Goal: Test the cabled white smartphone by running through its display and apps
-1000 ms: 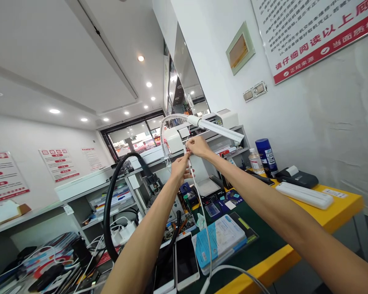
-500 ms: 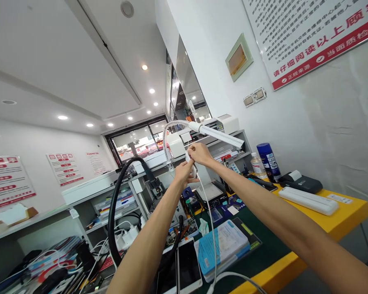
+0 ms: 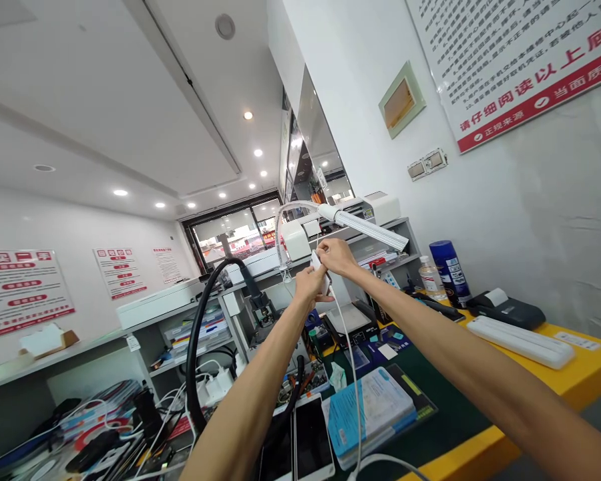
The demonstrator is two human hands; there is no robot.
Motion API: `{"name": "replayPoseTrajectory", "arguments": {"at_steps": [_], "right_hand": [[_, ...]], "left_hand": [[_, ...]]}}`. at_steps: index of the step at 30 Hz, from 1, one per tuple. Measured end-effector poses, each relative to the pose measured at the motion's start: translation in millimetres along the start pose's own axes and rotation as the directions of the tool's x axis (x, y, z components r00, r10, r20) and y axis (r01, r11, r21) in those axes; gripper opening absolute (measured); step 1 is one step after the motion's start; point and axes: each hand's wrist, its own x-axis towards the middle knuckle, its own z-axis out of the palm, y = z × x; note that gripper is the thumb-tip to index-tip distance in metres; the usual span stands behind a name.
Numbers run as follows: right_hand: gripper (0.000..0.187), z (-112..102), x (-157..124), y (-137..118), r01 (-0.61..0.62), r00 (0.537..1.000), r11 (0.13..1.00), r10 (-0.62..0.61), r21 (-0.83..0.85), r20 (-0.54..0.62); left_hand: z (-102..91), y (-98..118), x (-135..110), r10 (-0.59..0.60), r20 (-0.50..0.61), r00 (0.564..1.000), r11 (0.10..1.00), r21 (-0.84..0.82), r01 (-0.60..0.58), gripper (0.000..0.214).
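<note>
Both my arms reach forward to a white gooseneck desk lamp (image 3: 365, 224) above the bench. My left hand (image 3: 308, 284) and my right hand (image 3: 336, 256) meet just under the lamp's neck, fingers pinched on a small white inline switch (image 3: 318, 265) of the lamp's white cable (image 3: 351, 381). The cable hangs from the hands down to the bench front. My fingers cover most of the switch.
A thick black hose (image 3: 196, 347) arcs at left. Two phones (image 3: 313, 441) and a blue-white booklet (image 3: 368, 404) lie on the dark green mat (image 3: 445, 407). A blue spray can (image 3: 449, 270), a black receipt printer (image 3: 505, 308) and a white bar (image 3: 521, 341) sit on the yellow table.
My hands have stayed together on the cable switch. The view has shifted slightly, so hands and lamp appear a little further right and lower.
</note>
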Motion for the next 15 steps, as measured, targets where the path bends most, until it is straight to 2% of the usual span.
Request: {"name": "replayPoseTrajectory", "arguments": {"at_steps": [8, 15], "right_hand": [[0.025, 3.4, -1.5, -3.3, -0.025, 0.999, 0.999, 0.026, -0.025, 0.026], [0.025, 3.4, -4.7, -5.0, -0.042, 0.999, 0.999, 0.042, -0.02, 0.016]], "left_hand": [[-4.9, -4.5, -5.2, 0.102, -0.076, 0.992, 0.984, 0.154, -0.089, 0.04], [-2.9, -4.0, -6.3, 0.115, -0.085, 0.99, 0.967, 0.236, -0.092, 0.044]]}}
